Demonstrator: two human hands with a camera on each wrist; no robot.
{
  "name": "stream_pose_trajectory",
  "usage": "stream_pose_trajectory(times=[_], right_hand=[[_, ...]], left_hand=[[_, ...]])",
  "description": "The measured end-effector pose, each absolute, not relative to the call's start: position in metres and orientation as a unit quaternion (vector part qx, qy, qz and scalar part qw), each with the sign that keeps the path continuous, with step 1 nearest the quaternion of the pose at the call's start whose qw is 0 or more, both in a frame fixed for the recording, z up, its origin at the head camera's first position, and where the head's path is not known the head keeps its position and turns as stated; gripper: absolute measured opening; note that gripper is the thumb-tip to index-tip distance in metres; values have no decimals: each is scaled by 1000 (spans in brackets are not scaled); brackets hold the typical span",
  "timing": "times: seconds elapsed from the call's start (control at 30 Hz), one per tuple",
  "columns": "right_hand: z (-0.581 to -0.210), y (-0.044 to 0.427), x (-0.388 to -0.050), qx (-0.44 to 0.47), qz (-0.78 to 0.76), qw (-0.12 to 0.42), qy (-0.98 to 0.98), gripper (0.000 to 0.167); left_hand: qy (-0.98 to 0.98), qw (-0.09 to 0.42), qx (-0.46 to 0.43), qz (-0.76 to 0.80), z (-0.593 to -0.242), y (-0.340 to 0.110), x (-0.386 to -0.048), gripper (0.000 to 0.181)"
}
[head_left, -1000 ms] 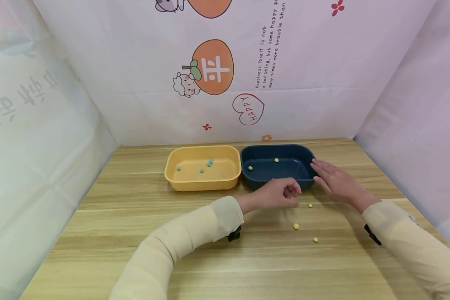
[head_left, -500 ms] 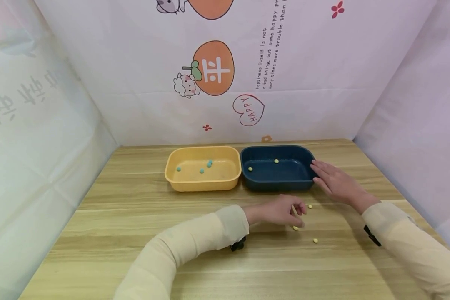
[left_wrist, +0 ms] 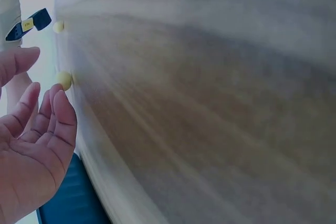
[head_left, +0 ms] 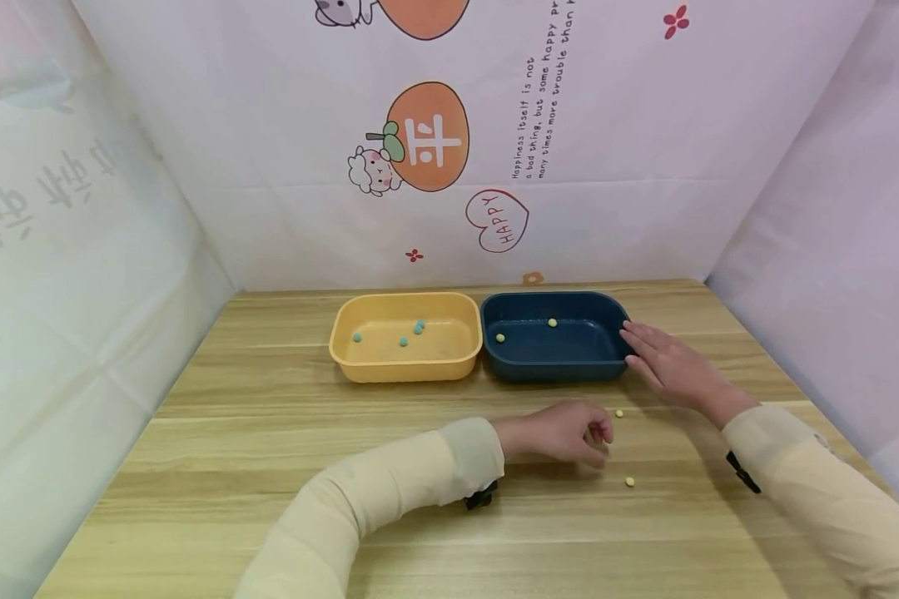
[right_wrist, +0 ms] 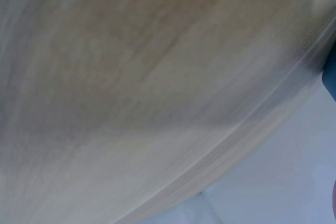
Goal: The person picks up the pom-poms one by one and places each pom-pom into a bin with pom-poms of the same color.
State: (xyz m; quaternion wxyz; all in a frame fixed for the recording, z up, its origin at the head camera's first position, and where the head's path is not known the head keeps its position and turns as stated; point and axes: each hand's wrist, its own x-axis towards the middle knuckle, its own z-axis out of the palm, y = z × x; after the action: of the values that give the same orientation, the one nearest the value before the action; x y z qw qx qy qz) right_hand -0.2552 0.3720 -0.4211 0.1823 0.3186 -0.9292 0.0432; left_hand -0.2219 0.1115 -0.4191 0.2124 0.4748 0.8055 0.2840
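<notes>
Blue tray (head_left: pixel 558 372) lies lengthwise left-to-right; right hand (head_left: pixel 673 366), straight-fingered, touches it; left hand (head_left: pixel 562 432) curls, grip unclear.

Makeshift tabletop booth, looks like a staged capture setup; can't tell what building or room it's in. Wood-grain table (head_left: pixel 232 474) walled by pale left sheet (head_left: pixel 67 283), right sheet (head_left: pixel 817 225) and far sheet (head_left: pixel 285 183), the last printed with cartoon oranges (head_left: pixel 449 104) and a "HAPPY" heart (head_left: pixel 498 220).

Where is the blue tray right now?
In the head view, the blue tray stands on the table just right of the yellow tray, with the right hand at its right end.
</notes>
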Motion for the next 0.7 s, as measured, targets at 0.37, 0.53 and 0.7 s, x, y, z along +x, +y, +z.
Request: stream_pose_trajectory(times=[0.37, 0.53, 0.7], right_hand=[[-421, 372, -254, 315, 50, 178, -931, 47], [-420, 372, -254, 314, 53, 173, -932, 47], [-421, 372, -255, 312, 50, 168, -934, 48]], left_hand=[[814, 194, 491, 242, -425, 116, -221, 21], [819, 194, 489, 231, -423, 116, -220, 20], [823, 189, 488, 222, -422, 117, -218, 19]])
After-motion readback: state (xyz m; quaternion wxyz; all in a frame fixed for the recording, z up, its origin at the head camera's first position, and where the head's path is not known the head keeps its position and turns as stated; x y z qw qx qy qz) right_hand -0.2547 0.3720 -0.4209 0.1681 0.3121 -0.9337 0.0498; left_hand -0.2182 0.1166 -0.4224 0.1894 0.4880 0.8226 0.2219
